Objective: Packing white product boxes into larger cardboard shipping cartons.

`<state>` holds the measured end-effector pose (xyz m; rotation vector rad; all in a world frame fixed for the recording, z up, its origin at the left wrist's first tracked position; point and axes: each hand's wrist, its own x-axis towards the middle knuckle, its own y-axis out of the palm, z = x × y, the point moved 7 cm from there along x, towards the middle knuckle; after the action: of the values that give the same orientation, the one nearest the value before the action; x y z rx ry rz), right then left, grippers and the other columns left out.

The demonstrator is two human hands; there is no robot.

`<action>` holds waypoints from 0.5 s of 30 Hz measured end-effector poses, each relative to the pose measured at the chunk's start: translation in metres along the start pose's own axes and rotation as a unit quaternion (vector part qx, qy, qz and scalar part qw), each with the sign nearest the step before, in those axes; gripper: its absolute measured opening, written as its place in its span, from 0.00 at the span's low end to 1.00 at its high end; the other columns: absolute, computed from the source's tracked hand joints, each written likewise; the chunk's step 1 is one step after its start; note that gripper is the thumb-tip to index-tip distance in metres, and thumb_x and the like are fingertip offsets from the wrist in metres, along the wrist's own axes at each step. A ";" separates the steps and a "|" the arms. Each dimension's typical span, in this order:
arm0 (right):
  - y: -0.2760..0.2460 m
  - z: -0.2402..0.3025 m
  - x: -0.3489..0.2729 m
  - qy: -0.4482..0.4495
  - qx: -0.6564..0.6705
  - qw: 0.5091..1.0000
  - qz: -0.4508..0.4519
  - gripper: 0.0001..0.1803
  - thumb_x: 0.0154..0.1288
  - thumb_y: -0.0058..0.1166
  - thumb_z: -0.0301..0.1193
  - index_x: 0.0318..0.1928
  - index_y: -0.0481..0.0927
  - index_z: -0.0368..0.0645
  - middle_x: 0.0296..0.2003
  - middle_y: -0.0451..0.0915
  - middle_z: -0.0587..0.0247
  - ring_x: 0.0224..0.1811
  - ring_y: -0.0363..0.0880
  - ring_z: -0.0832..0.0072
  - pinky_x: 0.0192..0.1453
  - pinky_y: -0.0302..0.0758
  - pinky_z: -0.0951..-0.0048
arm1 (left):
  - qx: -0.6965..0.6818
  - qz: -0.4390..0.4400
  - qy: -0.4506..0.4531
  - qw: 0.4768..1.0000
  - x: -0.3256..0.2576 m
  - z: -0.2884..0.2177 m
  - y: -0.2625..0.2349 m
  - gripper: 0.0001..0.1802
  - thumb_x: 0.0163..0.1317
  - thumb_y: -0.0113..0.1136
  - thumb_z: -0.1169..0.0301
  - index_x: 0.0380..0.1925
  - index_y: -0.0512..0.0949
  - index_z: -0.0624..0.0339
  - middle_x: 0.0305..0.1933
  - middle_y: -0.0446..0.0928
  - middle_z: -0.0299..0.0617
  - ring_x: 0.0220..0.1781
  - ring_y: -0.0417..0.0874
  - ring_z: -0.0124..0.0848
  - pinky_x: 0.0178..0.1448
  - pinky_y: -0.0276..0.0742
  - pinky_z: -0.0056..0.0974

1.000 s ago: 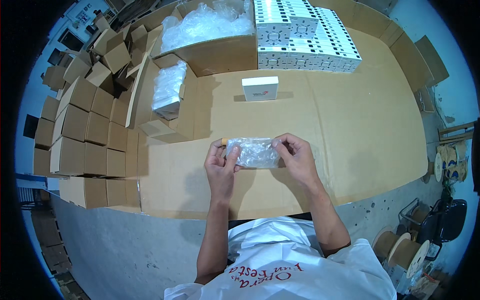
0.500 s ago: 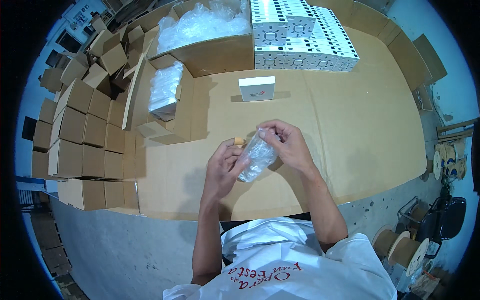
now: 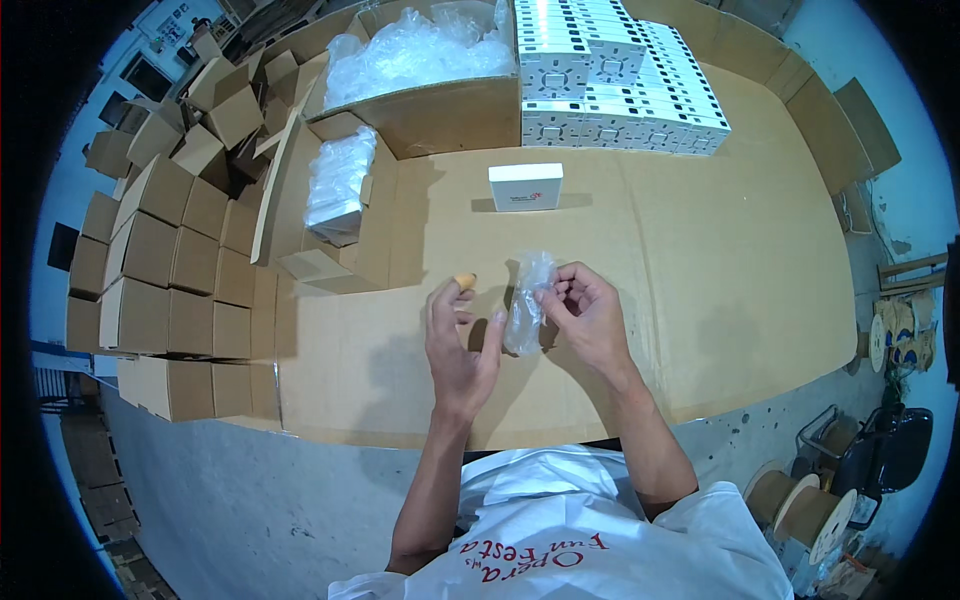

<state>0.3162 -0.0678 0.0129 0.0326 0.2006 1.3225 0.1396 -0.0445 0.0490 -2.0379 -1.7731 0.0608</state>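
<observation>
My right hand (image 3: 592, 318) pinches a clear bubble-wrap sleeve (image 3: 527, 315) between thumb and fingers, while my left hand (image 3: 462, 365) is spread, thumb apart from the fingers, one fingertip wearing an orange cover (image 3: 465, 282). My left thumb lies right beside the sleeve (whether it touches, I cannot tell). The sleeve is on my side of the small white box (image 3: 526, 190), crinkled and glossy, longer than wide, its long side running away from me; I cannot make out whether anything is inside.

To the right of the white box, a broad stretch of cardboard sheet (image 3: 740, 270) gives me room, out to its curved edge and a raised cardboard rim (image 3: 825, 130). Left of the white box, a narrow open carton (image 3: 372, 225) with wrapped pieces (image 3: 340, 185) limits that side. Behind and to its left is a large carton (image 3: 450, 120) heaped with bubble wrap (image 3: 415, 60); behind and to its right, stacked patterned boxes (image 3: 620, 125).

Farther left of the white box rise brown boxes (image 3: 170, 250); well off to its right, on my side, wooden spools (image 3: 815, 510) stand on grey floor.
</observation>
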 end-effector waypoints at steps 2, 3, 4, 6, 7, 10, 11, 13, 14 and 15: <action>-0.001 -0.003 -0.001 -0.012 -0.032 0.999 -0.013 0.10 0.64 0.64 0.21 0.44 0.79 0.37 0.31 0.78 0.74 0.32 0.74 0.89 0.37 0.73 0.84 | 0.088 0.023 0.052 0.995 0.001 -0.008 0.003 0.28 0.67 0.61 0.81 0.65 0.62 0.69 0.57 0.75 0.48 0.54 0.81 0.29 0.55 0.80 0.32; 0.004 -0.003 0.000 -0.035 -0.031 0.999 0.005 0.11 0.63 0.65 0.21 0.45 0.78 0.37 0.32 0.78 0.74 0.32 0.74 0.88 0.37 0.73 0.84 | -0.043 0.062 -0.018 0.997 0.002 0.002 0.012 0.29 0.67 0.60 0.81 0.65 0.62 0.68 0.56 0.76 0.48 0.54 0.81 0.29 0.54 0.81 0.33; 0.008 -0.001 0.000 -0.059 -0.029 0.998 0.022 0.13 0.63 0.65 0.21 0.46 0.78 0.37 0.33 0.78 0.73 0.33 0.74 0.88 0.37 0.73 0.83 | -0.174 0.099 -0.088 0.976 0.001 0.009 0.023 0.29 0.68 0.60 0.81 0.66 0.61 0.68 0.55 0.76 0.48 0.53 0.81 0.29 0.54 0.82 0.33; 0.016 0.007 -0.002 -0.050 -0.013 0.997 0.051 0.15 0.61 0.67 0.22 0.47 0.77 0.37 0.34 0.78 0.72 0.34 0.74 0.87 0.37 0.74 0.83 | -0.208 0.090 -0.106 0.968 0.004 0.013 0.026 0.28 0.67 0.61 0.81 0.64 0.62 0.68 0.53 0.78 0.48 0.52 0.82 0.30 0.51 0.83 0.34; 0.022 0.010 -0.003 -0.042 0.003 0.996 0.080 0.18 0.59 0.68 0.22 0.49 0.77 0.37 0.36 0.78 0.71 0.35 0.75 0.86 0.38 0.74 0.83 | -0.229 0.079 -0.144 0.960 0.005 0.019 0.023 0.27 0.67 0.61 0.81 0.64 0.63 0.67 0.52 0.79 0.48 0.52 0.83 0.31 0.51 0.83 0.34; 0.021 0.007 -0.002 -0.057 0.005 0.991 0.121 0.24 0.56 0.70 0.22 0.53 0.76 0.38 0.41 0.78 0.68 0.40 0.75 0.84 0.40 0.75 0.82 | -0.268 0.075 -0.187 0.942 0.010 0.025 0.023 0.27 0.66 0.63 0.80 0.62 0.64 0.68 0.50 0.80 0.48 0.50 0.84 0.30 0.52 0.82 0.33; 0.020 0.007 -0.002 -0.057 0.005 0.991 0.121 0.24 0.56 0.70 0.22 0.53 0.76 0.38 0.41 0.78 0.68 0.40 0.75 0.84 0.40 0.75 0.82 | -0.286 0.080 -0.192 0.935 0.011 0.025 0.024 0.27 0.65 0.65 0.79 0.61 0.65 0.69 0.49 0.81 0.48 0.49 0.84 0.29 0.52 0.82 0.32; 0.021 0.008 -0.003 -0.058 0.022 0.990 0.128 0.26 0.55 0.70 0.21 0.55 0.76 0.37 0.44 0.77 0.66 0.43 0.76 0.83 0.42 0.76 0.81 | -0.275 0.074 -0.176 0.942 0.013 0.020 0.024 0.26 0.65 0.65 0.79 0.61 0.65 0.69 0.48 0.81 0.48 0.48 0.84 0.29 0.52 0.82 0.32; 0.021 0.008 -0.004 -0.057 0.022 0.990 0.128 0.26 0.55 0.70 0.21 0.55 0.76 0.37 0.44 0.77 0.66 0.43 0.76 0.83 0.42 0.76 0.81 | -0.264 0.068 -0.160 0.949 0.015 0.018 0.024 0.26 0.65 0.65 0.79 0.60 0.66 0.69 0.48 0.82 0.48 0.48 0.85 0.29 0.51 0.82 0.32; 0.023 0.009 -0.005 -0.067 0.019 0.989 0.128 0.27 0.56 0.69 0.21 0.56 0.76 0.37 0.46 0.76 0.66 0.45 0.76 0.82 0.42 0.76 0.81 | -0.264 0.068 -0.160 0.949 0.016 0.018 0.025 0.26 0.65 0.65 0.79 0.60 0.66 0.69 0.48 0.82 0.48 0.48 0.85 0.29 0.51 0.82 0.32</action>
<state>0.2949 -0.0657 0.0257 0.1837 0.1094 1.5668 0.1606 -0.0261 0.0279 -2.6573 -1.9972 -0.0518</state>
